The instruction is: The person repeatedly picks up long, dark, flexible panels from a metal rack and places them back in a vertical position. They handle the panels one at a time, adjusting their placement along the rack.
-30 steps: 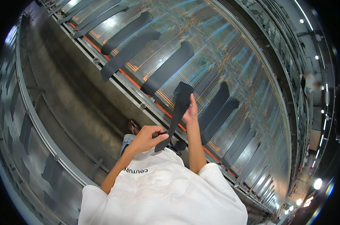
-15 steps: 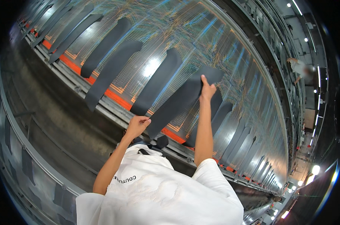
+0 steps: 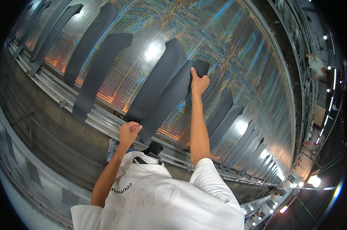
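A long dark grey strip (image 3: 169, 100) lies stretched across a shiny table of fine coloured wires (image 3: 234, 50). My right hand (image 3: 198, 82) reaches far out and grips the strip's far end. My left hand (image 3: 128, 132) is closed on its near end by the metal rail (image 3: 85, 119). The strip lies right beside another dark strip (image 3: 158, 78) of the same kind.
Several more dark strips lie in a row to the left (image 3: 100, 73) and to the right (image 3: 223, 115) on the wire table. A grey channel (image 3: 47, 134) runs along its near side. Another person (image 3: 316, 67) stands at the far right. Bright lamps glare at lower right.
The strip hung bunched between my hands close to my body. My right arm has since stretched out and spread it flat over the wire table, while my left hand holds the near end.
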{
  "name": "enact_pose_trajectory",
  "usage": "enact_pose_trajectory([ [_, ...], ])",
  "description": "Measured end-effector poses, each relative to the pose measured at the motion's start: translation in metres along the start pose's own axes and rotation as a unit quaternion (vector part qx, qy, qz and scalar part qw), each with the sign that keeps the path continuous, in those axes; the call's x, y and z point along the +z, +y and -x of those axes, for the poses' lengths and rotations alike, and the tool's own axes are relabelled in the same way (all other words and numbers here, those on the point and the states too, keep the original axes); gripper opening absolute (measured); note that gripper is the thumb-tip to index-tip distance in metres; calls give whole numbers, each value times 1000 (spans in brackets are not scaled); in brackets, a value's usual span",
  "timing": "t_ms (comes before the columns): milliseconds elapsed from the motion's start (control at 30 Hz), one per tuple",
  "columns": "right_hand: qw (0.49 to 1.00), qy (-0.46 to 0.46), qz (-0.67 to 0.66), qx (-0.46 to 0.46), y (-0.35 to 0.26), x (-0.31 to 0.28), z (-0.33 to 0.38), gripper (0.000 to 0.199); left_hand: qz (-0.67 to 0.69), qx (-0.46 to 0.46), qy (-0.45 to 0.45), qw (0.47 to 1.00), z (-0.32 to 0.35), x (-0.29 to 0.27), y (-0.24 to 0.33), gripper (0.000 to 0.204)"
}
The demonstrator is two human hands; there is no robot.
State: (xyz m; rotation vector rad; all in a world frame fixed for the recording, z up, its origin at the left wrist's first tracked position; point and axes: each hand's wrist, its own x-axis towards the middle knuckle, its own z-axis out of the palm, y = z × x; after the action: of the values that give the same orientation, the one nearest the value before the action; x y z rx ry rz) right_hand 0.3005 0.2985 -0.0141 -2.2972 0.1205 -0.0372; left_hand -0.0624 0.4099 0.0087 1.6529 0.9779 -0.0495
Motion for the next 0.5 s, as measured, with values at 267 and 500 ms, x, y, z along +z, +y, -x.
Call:
enact_pose_trajectory([
  [267,1000,-1,16,10,13,5,-7,67,-37,16,2,999,-3,8,-2,24],
  [500,1000,6,22,6,12,7,-7,62,-49,16,-7,999,-1,9,5,22],
])
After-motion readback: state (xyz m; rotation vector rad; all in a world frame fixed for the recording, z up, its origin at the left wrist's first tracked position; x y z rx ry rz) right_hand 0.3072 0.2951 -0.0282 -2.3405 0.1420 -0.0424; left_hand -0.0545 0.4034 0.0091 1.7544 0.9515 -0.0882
